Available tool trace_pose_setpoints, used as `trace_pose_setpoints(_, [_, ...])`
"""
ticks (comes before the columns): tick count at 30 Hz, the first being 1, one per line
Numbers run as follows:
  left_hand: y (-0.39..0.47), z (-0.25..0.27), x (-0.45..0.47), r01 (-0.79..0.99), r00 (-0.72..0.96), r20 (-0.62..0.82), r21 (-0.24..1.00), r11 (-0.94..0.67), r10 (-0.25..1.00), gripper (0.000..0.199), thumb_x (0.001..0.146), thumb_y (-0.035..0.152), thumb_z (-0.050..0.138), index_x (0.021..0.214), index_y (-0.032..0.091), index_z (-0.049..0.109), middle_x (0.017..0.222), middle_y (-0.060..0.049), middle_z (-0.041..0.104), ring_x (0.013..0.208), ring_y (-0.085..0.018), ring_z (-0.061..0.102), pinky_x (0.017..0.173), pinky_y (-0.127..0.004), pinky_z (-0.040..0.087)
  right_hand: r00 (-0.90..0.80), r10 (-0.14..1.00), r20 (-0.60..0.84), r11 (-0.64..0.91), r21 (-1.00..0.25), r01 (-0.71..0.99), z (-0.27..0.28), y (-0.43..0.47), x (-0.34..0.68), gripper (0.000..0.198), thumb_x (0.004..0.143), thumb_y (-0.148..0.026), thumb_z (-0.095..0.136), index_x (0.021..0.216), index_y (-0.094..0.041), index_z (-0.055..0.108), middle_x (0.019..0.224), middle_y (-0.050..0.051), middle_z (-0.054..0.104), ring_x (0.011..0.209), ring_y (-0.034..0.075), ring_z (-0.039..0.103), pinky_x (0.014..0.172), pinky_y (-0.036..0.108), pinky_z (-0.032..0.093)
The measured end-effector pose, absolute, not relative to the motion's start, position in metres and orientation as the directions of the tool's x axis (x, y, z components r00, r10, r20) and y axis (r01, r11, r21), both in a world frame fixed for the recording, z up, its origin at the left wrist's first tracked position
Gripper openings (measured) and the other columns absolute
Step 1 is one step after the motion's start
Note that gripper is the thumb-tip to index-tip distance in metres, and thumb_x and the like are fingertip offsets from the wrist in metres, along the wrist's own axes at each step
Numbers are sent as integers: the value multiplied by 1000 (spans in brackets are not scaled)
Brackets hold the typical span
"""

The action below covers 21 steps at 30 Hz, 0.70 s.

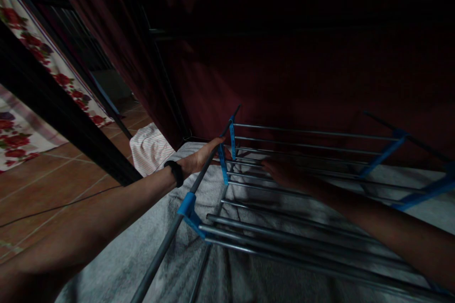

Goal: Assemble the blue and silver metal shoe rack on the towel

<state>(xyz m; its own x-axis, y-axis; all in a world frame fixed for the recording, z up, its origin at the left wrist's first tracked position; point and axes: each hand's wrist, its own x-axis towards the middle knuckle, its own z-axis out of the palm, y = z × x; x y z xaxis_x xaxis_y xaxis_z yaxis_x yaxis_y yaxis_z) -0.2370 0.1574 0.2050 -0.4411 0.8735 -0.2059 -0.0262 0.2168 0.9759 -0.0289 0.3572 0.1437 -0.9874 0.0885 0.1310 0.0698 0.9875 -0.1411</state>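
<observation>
A rack of grey metal rods, like a shoe rack, lies across a grey blanket (149,234). Blue plastic connectors (194,215) join its crosswise rods (302,241) to the side poles (167,244). My left hand (202,155), with a black band on the wrist, is closed around the left side by a blue connector (223,163); its thumb lies on top and other fingers show behind. My right hand (280,173) reaches in from the right, its fingers closed at one of the middle rods (249,163). Shadow hides part of those fingers.
A dark red curtain (284,85) hangs behind the rack. On the left a thick black post (67,99) slants down beside the bedding. Beyond it are a tiled floor (78,165), a thin cable (64,206) and floral cloth (60,75). A striped cloth (151,147) lies nearby.
</observation>
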Motion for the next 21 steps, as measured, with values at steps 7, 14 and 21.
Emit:
trace_pose_setpoints(7, [158,204,-239,-11,-432,-190,979,206,882,56,77,69,54,84,15,67,87,-11,73,87,-27,66,86,-41,47,-985,101,140,976,-204,71,141,361,-31,27,99,-26,41,107,-18,65,100,10,70,94,20,64,84,32,45])
trace_pose_setpoints(14, [159,205,-239,-2,-440,-205,974,227,874,56,76,69,53,83,15,68,88,-12,74,91,-29,65,90,-44,46,-978,82,192,972,-234,36,138,362,-29,29,98,-26,41,107,-19,67,102,10,71,97,22,64,88,35,45])
trace_pose_setpoints(21, [160,203,-241,-9,-447,-199,976,218,872,52,76,67,55,80,17,68,88,-11,74,92,-30,67,88,-43,49,-978,136,157,976,-189,105,147,357,-29,30,100,-32,40,103,-18,66,98,9,71,92,20,65,83,30,44])
